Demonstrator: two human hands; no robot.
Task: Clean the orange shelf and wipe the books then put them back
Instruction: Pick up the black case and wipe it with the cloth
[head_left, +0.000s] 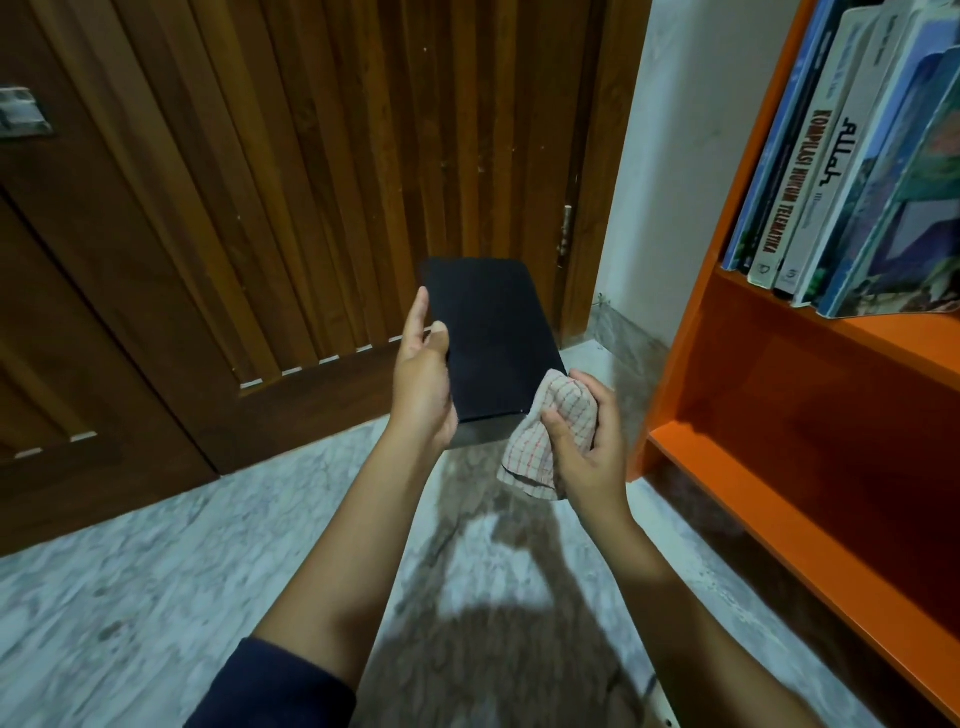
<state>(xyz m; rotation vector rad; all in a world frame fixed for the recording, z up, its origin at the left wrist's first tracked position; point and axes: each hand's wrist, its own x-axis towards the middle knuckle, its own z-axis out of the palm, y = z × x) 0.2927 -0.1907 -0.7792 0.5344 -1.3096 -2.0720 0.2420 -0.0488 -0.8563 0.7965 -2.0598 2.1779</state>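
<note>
Past my sleeve (275, 686), the shelf (685, 364) stands to my right. The book (488, 332) is held up before me, off the shelf — my left hand (423, 395) clamps just one long edge, so a hard wipe could twist it loose. My right hand (587, 447) curls round the cloth (563, 413), pressed at the book's near corner.

The left hand (423, 384) covers one long edge of the black book (488, 338); the checked cloth (550, 431) hides its near right corner. The orange shelf (857, 338) and its books (852, 182) run off the top and right; their smaller spine print seems too fine to read.
</note>
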